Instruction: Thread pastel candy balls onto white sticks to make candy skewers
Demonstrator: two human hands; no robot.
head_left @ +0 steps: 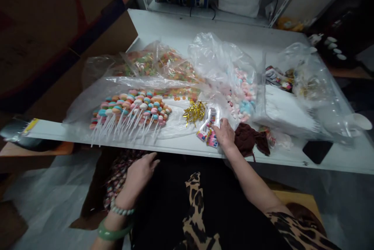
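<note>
My right hand is at the table's front edge, its fingers touching the printed packets or labels; whether it grips one is unclear. My left hand hangs below the front edge with its fingers apart and nothing visible in them. Striped candy lollipops lie in a pile on clear plastic at the left, their white sticks toward me. Gold twist ties lie between the lollipops and the packets. Just right of my right hand is a dark brown cloth.
Behind are clear bags of orange and green gummies and pink, white and blue candies. On the right are a plastic tray with white bags and a black phone-like object. A large cardboard box stands left.
</note>
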